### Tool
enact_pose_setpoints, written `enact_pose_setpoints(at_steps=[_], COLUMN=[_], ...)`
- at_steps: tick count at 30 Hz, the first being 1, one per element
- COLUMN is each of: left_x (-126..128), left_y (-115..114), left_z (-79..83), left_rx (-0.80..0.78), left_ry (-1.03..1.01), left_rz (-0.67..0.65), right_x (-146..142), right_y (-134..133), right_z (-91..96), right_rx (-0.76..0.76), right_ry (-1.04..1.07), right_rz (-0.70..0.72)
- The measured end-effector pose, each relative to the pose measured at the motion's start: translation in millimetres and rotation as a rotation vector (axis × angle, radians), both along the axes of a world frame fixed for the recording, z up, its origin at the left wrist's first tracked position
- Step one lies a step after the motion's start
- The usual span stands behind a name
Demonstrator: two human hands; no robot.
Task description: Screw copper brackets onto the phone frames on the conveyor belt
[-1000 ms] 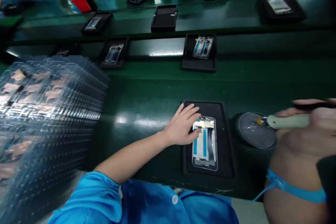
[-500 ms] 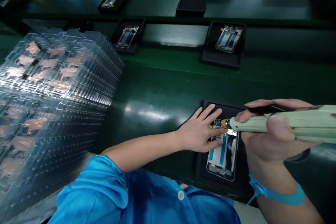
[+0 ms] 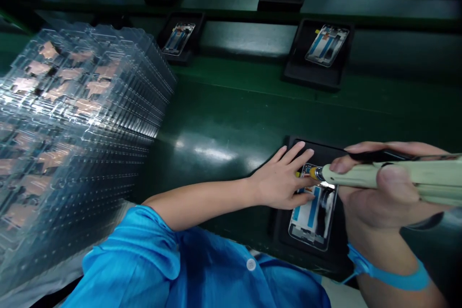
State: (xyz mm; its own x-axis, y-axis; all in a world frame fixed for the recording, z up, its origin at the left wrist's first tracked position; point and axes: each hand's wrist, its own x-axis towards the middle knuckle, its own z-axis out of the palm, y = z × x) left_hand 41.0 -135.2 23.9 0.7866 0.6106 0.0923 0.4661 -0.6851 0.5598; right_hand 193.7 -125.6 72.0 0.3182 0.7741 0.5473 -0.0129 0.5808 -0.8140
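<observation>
"What's the scene?"

"A line worker in a blue smock (image 3: 133,250) at a green assembly bench (image 3: 231,110), leaning over a smartphone frame (image 3: 313,216) that lies in a black tray (image 3: 279,236)."

"Where does the frame lie from the hands?"

"Directly beneath them. Its long axis runs away from the worker, with the far end leaning slightly right. Both hands are gathered at that far end, and the near end lies uncovered."

"And the hands themselves?"

"Apart, though close. The left hand (image 3: 279,178) is spread flat, its fingers across the frame's far end. The right hand (image 3: 382,197) grips an electric screwdriver (image 3: 375,173) that comes in from the right, nearly crosswise to the frame. Its bit (image 3: 314,173) sits just beside the left fingers. Whether the bit touches a screw is too small to tell."

"Which hand is closer?"

"The left rests on the frame. The right hangs over its right edge, a blue wrist strap (image 3: 393,274) at the wrist."

"Anything else in shot?"

"A tall stack of clear plastic trays (image 3: 83,120) at left, and another framed black tray (image 3: 317,53) beyond."
</observation>
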Motion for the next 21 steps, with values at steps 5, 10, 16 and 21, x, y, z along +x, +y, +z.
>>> enact_pose_setpoints(at_steps=[5,10,16,21], left_x=[-0.3,-1.4,0.2,2.3], left_y=[-0.1,-0.4,-1.0,-1.9], left_z=[0.4,1.3,0.9,-0.4], left_rx=[0.005,0.001,0.020,0.037], left_ry=[0.001,0.005,-0.002,0.032], left_rz=[0.003,0.001,0.017,0.031], right_x=[-1.3,-2.1,-4.7,-8.1], right_y=[-0.5,1.0,-0.5,-3.3], right_z=[0.1,-2.8,-7.2,-0.9], right_rx=[-0.014,0.042,0.020,-0.057], right_ry=[0.009,0.014,0.003,0.000], right_rz=[0.002,-0.013,0.004,-0.038])
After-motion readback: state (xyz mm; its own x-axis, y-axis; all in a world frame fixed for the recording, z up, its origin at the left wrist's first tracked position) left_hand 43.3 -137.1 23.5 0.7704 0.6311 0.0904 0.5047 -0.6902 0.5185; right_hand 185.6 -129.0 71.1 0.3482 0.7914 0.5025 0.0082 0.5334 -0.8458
